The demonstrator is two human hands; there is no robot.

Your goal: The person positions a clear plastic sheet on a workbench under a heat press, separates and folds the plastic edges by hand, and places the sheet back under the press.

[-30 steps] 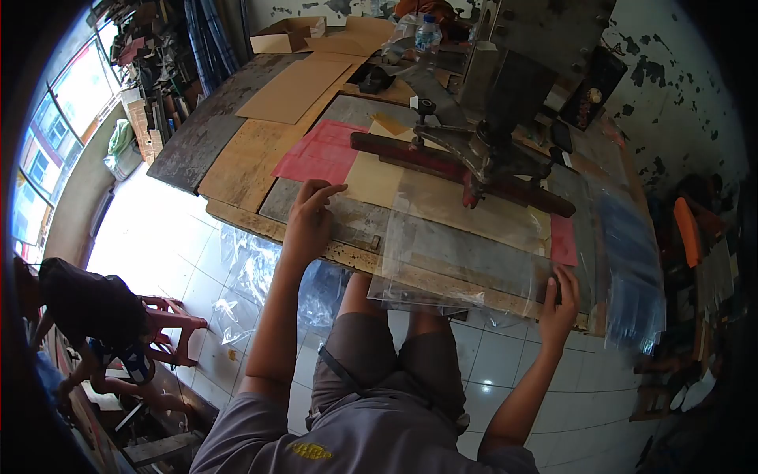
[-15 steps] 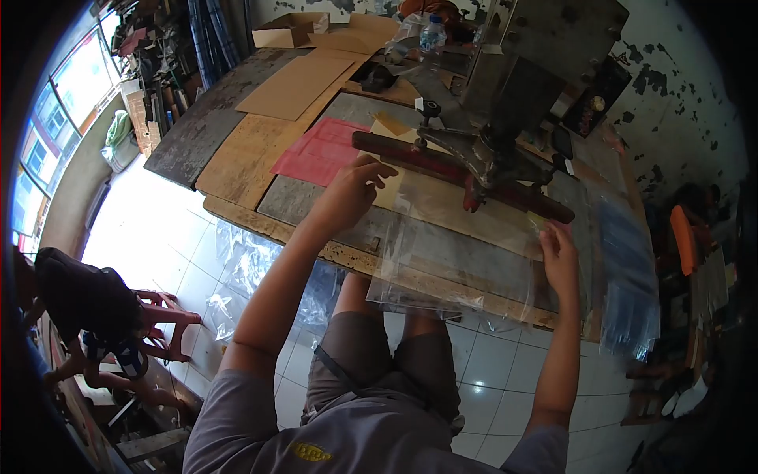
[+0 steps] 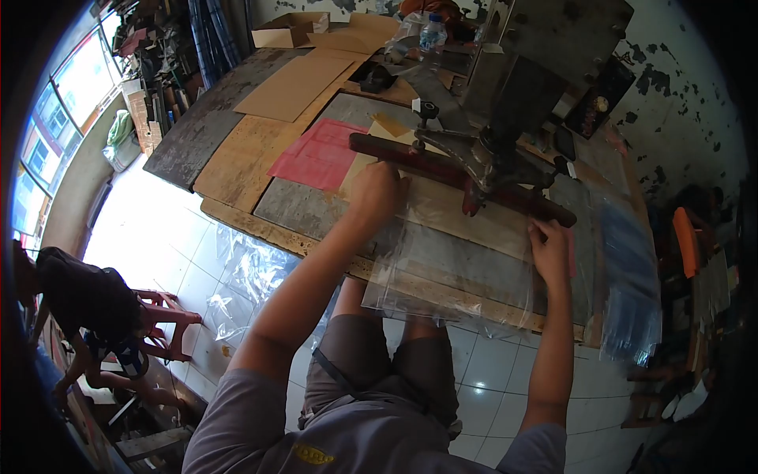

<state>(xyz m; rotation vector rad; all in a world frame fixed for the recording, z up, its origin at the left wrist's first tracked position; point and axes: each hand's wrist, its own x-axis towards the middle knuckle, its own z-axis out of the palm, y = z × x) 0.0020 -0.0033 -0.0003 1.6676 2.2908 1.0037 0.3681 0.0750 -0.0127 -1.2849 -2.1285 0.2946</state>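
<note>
Table (image 3: 201, 118), worn. Press (image 3: 517, 103), upright, its dark red bar (image 3: 517, 198) slanting above the tabletop. Film (image 3: 458, 272), clear, between the hands, overhanging the table's near edge. Cream sheet (image 3: 458, 212), beneath the bar. Pink sheet (image 3: 312, 154), adjoining, at left. Left hand (image 3: 377, 193), curled, just before the bar; fingertips hidden, grip undeterminable. Right hand (image 3: 553, 241), fingers drawn together at the film's far right corner; whether pinching it, undeterminable.

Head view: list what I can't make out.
In the head view:
Left hand: fingertips mostly hidden by its back.
Right hand: too small to tell whether it pinches the clear plastic sheet.
Beneath the red bar: hidden by the bar.
Machine: top cut off by the upper edge.
Bottle: label print too small.
</note>
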